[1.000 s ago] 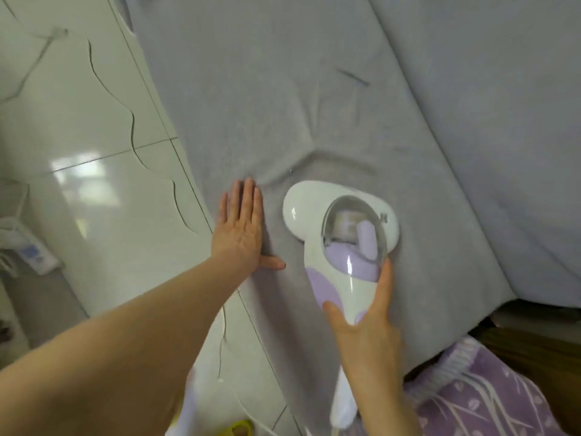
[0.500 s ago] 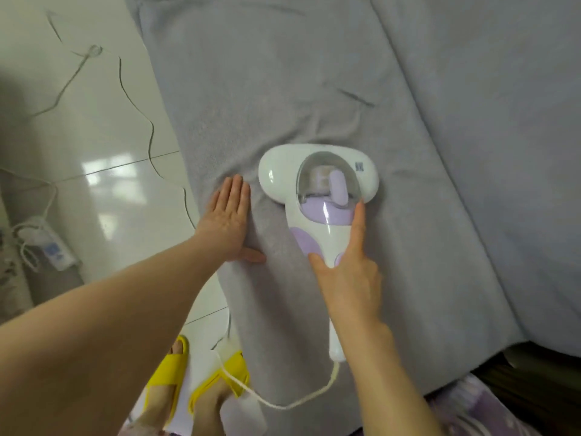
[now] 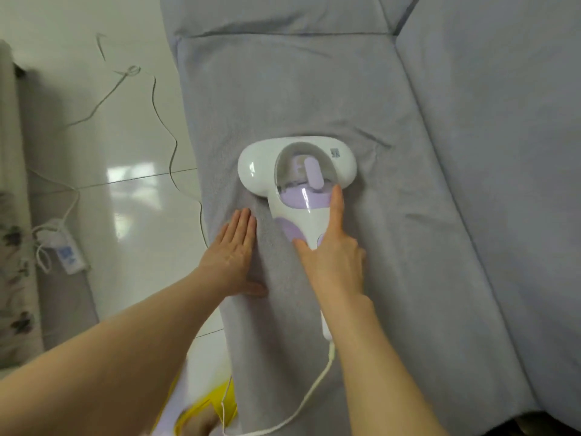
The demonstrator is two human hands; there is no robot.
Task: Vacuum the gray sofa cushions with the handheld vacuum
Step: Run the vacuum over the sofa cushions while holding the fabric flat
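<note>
The white and lilac handheld vacuum (image 3: 295, 171) lies head-down on the gray sofa seat cushion (image 3: 283, 96), its clear dust cup facing up. My right hand (image 3: 333, 250) grips its handle from above, index finger stretched along the cup's right edge, thumb on the left side. Flat on the cushion just left of the vacuum lies my left hand (image 3: 234, 250), fingers straight and together, close to the cushion's front edge. The gray back cushion (image 3: 503, 152) rises at the right.
The vacuum's white cord (image 3: 301, 404) trails off the handle toward me and over the cushion edge. Glossy white floor tiles (image 3: 125, 171) lie to the left with thin cables and a power strip (image 3: 64, 250). Yellow slippers (image 3: 213, 407) show at the bottom.
The vacuum and my right hand have slid forward along the seat cushion, away from me. My left hand followed, still flat beside it. The view shifted, showing more of the cushion's far end.
</note>
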